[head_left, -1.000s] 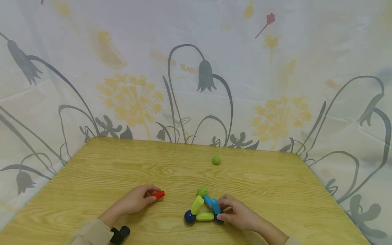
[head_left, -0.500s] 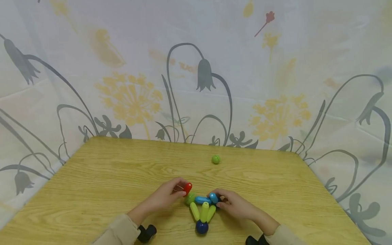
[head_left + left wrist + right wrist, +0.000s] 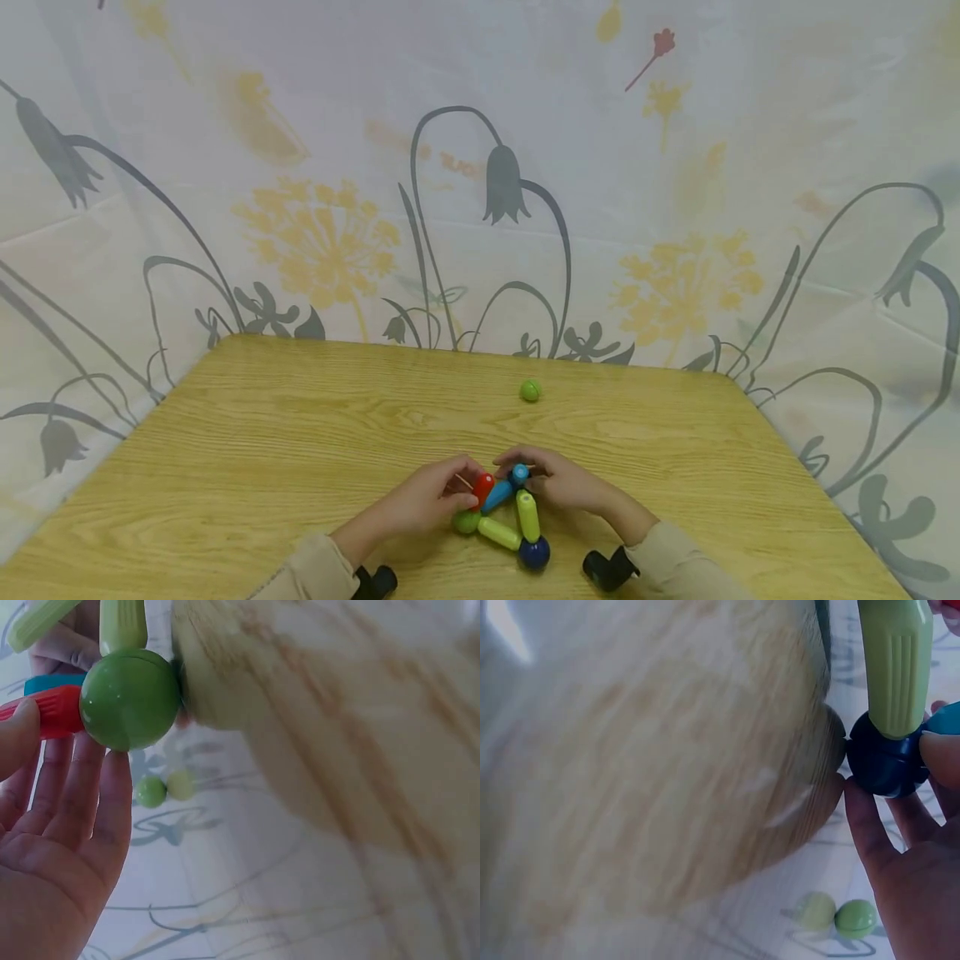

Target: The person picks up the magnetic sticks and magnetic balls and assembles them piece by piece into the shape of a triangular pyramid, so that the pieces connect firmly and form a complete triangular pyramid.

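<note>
Wooden table [image 3: 262,417]: both hands now meet; red rod [image 3: 482,486] joined to cluster.

My left hand [image 3: 431,502] covers most of the short red plastic rod [image 3: 482,487], and my right hand [image 3: 558,483] hides the far end of the light blue plastic rod [image 3: 497,495]. The wooden tabletop [image 3: 337,712] blurs in both wrist views.

Lone green ball [image 3: 529,390] on wooden table [image 3: 262,417]; floral curtain [image 3: 480,183] behind.
</note>
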Available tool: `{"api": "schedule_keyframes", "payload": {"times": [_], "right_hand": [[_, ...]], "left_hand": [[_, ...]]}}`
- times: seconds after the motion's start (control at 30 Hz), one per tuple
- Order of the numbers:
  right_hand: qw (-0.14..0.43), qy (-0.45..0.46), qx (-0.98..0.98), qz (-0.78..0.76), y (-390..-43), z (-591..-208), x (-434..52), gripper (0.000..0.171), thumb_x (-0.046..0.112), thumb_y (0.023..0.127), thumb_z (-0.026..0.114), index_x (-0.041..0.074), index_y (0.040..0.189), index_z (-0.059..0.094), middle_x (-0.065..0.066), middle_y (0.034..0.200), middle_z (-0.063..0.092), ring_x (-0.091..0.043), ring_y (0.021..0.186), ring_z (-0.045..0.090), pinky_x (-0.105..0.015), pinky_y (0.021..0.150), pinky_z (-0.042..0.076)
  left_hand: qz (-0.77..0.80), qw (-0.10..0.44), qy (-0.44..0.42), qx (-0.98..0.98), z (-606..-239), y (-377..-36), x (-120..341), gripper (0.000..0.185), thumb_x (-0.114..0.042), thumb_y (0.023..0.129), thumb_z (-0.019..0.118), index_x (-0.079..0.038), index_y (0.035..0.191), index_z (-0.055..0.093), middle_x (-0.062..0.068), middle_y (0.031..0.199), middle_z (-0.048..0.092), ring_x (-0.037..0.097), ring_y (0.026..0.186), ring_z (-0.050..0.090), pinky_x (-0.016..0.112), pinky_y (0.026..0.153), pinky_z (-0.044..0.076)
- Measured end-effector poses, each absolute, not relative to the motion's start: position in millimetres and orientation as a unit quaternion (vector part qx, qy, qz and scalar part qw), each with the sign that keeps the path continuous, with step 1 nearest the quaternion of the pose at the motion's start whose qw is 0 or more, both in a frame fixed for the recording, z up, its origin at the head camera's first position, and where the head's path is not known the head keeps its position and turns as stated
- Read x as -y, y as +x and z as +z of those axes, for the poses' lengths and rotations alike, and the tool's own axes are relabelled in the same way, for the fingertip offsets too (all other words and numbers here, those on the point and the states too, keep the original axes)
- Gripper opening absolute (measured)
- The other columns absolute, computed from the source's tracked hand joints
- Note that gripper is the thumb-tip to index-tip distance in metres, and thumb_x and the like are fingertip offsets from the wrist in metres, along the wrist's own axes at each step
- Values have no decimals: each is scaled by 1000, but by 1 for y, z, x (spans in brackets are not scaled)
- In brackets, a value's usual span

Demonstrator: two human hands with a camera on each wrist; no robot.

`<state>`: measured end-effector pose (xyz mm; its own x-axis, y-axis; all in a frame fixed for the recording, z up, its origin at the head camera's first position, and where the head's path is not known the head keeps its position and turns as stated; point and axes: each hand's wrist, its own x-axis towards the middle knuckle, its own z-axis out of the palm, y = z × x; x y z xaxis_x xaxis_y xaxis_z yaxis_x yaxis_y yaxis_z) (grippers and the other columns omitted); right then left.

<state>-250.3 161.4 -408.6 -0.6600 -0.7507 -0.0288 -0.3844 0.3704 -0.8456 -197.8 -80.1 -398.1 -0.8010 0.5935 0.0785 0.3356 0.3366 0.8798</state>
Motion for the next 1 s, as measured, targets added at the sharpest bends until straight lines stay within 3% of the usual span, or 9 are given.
{"api": "schedule_keyframes", "payload": {"times": [0.23, 0.57, 0.77, 1.0], "right_hand": [[205, -350, -804, -435, -253, -408, -156, 41, -13, 89, 35, 1, 124, 53, -10, 119, 56, -26, 113, 51, -34, 94, 39], [182, -346, -792, -469, -268, -412, -168, 32, -3, 92, 52, -7, 123, 50, -24, 122, 51, -38, 111, 52, -33, 88, 46], [74, -297, -838, -452, -292, -406, -180, 29, -2, 89, 59, -9, 117, 55, -25, 113, 56, -40, 102, 55, -40, 83, 48], [-3, -215, -882, -419, -322, -404, -177, 32, -3, 88, 58, -4, 120, 56, -23, 124, 51, -41, 115, 45, -48, 89, 43]], "left_hand": [[490, 139, 291, -810, -397, -196, 76, 21, -11, 93, 57, -9, 114, 57, -2, 108, 59, 15, 98, 57, 26, 83, 46], [501, 136, 281, -807, -400, -193, 71, 23, -12, 92, 59, -9, 115, 57, -2, 107, 59, 13, 95, 57, 25, 80, 46], [501, 139, 271, -810, -401, -195, 72, 22, -13, 92, 60, -10, 114, 58, -3, 107, 59, 13, 94, 57, 25, 78, 47], [505, 148, 268, -807, -401, -195, 71, 22, -15, 91, 61, -13, 113, 59, -6, 105, 59, 11, 94, 56, 25, 78, 47]]}}
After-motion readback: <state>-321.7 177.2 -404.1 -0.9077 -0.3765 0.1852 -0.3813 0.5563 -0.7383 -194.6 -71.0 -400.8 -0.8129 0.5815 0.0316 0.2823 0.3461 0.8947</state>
